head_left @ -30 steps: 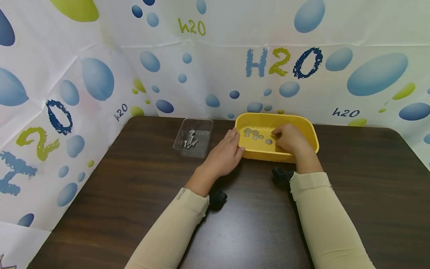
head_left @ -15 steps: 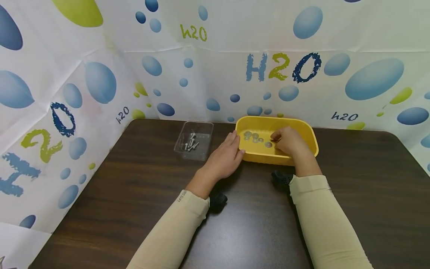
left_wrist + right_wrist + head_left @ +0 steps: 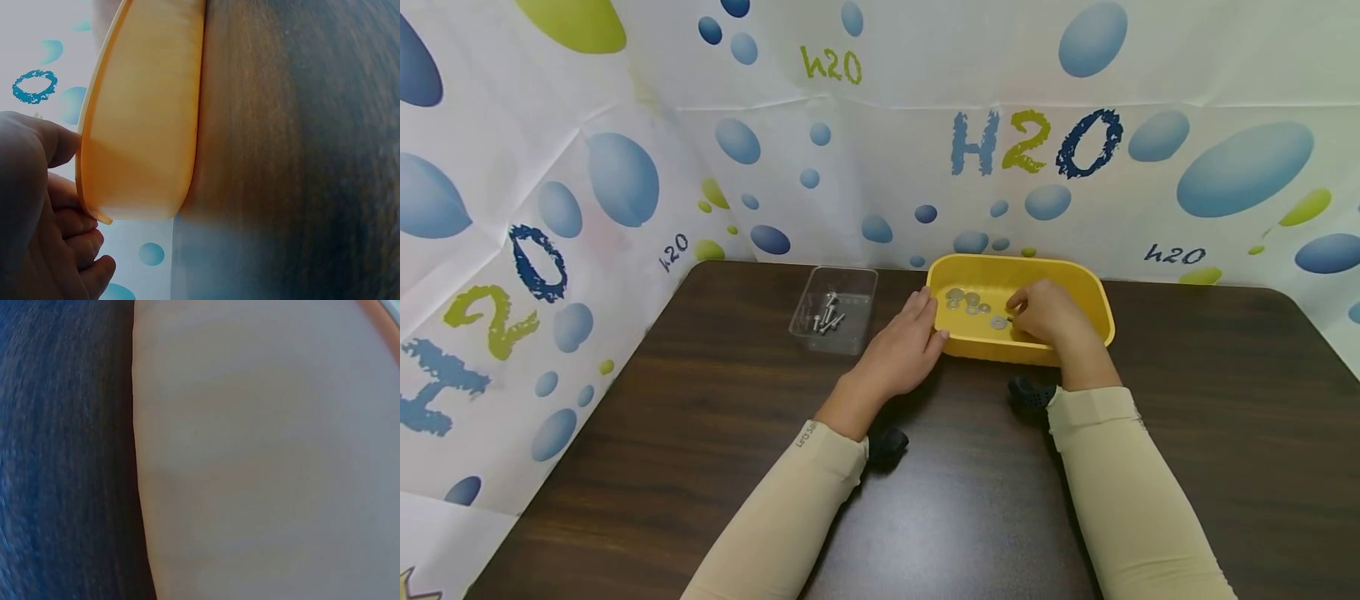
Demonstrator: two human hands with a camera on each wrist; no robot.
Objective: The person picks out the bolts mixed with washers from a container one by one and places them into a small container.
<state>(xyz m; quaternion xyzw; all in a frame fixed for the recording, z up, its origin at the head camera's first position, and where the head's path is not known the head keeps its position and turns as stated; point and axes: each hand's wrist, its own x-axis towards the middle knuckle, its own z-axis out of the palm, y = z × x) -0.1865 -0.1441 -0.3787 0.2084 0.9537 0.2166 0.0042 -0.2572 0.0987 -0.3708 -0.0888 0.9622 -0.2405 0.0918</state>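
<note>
In the head view a yellow plastic tray (image 3: 1000, 350) stands at the back of the table. Several flat silver coins (image 3: 998, 322) lie on its floor, mostly toward the left. My left hand (image 3: 901, 354) grips the tray's left front corner; in the left wrist view its thumb and fingers lie on either side of the rim (image 3: 80, 156). Inside the tray, my right hand (image 3: 1051, 315) has its fingertips low over the floor, pinching what seems to be a small coin, mostly hidden. Only the tray's outer wall (image 3: 250, 437) fills the right wrist view, without the hand.
Left of the tray stands a clear plastic box (image 3: 853, 333) with several metal bolts (image 3: 829, 317) in it. Behind both, a white sheet (image 3: 895, 150) with blue and green drop prints hangs at the rear edge of the dark wooden table (image 3: 730, 400).
Both hands keep nearly the same places at the tray. The right fingertips shift slightly among the coins, and a dark edge shows at them. The head view bobs a little.
</note>
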